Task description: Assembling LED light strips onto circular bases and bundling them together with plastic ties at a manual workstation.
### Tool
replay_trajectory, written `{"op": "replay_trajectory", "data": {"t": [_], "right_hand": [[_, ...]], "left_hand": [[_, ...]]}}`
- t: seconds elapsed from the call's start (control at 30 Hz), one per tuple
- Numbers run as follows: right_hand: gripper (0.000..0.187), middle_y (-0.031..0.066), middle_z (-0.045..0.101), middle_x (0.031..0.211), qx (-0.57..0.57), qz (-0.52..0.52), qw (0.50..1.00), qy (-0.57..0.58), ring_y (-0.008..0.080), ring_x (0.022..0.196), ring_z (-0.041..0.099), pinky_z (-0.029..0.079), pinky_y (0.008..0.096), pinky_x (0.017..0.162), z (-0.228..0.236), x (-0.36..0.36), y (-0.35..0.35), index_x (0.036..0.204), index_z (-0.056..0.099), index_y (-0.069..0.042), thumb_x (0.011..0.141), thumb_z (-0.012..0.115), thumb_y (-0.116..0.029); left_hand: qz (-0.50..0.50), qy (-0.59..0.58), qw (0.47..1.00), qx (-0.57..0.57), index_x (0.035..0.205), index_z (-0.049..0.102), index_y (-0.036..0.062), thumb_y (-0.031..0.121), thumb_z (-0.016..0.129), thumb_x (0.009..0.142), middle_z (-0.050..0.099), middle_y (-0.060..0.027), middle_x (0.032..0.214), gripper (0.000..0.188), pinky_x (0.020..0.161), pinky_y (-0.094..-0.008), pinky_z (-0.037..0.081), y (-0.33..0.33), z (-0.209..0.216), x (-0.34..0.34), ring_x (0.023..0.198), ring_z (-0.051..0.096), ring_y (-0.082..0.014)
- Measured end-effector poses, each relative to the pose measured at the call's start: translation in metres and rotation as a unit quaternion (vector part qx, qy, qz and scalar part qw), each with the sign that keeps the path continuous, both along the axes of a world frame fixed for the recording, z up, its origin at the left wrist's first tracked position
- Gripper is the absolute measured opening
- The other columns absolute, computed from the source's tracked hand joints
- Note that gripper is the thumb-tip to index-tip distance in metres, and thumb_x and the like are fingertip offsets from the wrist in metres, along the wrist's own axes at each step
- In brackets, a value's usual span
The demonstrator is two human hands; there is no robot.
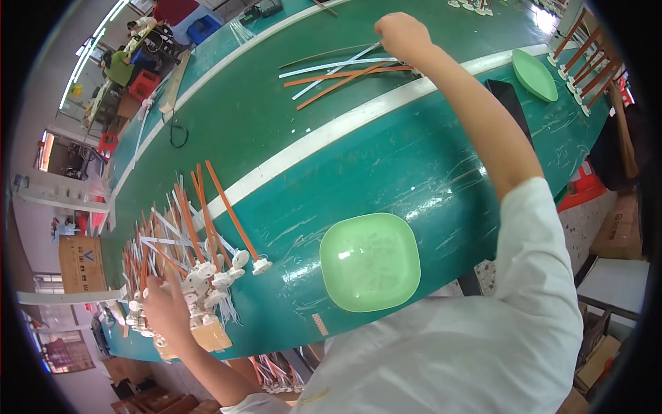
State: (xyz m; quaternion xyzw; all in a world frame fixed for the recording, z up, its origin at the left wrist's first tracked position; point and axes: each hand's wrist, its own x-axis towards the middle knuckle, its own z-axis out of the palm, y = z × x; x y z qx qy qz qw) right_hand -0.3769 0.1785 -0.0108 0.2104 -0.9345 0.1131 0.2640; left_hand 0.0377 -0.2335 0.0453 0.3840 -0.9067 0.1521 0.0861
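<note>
From my end, left to right: a brown cardboard box (81,262) is off past the left end of the desk (445,214). A person in green (121,71) is in the background, beyond the desk's far left corner, with a red stool (143,84) beside them.

A big pile of orange and white strips with white round end pieces (201,272) lies at the near left corner. My left hand (164,307) is in it, fingers bent down among the white pieces; can't tell if they've got hold of one. A black cord loop (178,131) lies on the dark green band beyond the pile. A piece of cardboard (212,337) is under the pile's near side, at the near edge. One orange strip (231,210) slants out along the pile's right side.

Loose orange and white strips (334,70) lie crossed toward the far edge. Square green tray (372,276) is at the middle of the near edge, right in front of the torso. My right hand (403,38) is reached out toward the far edge, fingers curled at the end of a white strip; can't confirm a grip.

Right of that forearm: dark flat object (507,103), then a second green tray (534,74). Brown rods on white bases (583,72) stand upright at the right end.
</note>
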Motion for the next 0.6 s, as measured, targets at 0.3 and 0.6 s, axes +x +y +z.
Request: {"op": "replay_trajectory", "data": {"t": [0.3,0.6], "right_hand": [[0.011,0.0069,0.069,0.086,0.132,-0.140,0.978,0.082,0.0290,0.090,0.066,0.053,0.0370,0.071,0.003,0.004,0.005,0.084,0.071,-0.007,0.077,0.066,-0.013],[0.003,0.0077,0.066,0.083,-0.514,0.251,0.728,-0.377,0.0123,0.073,0.062,0.048,0.0270,0.066,0.050,0.310,-0.035,0.080,0.068,0.003,0.079,0.070,0.000]], "left_hand": [[-0.211,0.272,0.939,0.000,0.118,0.057,-0.0021,0.017,0.059,0.092,0.063,-0.0093,0.086,0.033,0.066,-0.0319,0.045,0.062,-0.006,0.061,0.070,0.053,-0.0175],[-0.454,0.220,0.616,0.605,0.140,0.030,-0.0072,0.021,0.048,0.094,0.055,-0.0240,0.124,0.057,0.087,-0.0368,0.048,0.199,-0.041,0.028,0.103,0.061,-0.0287]]}}
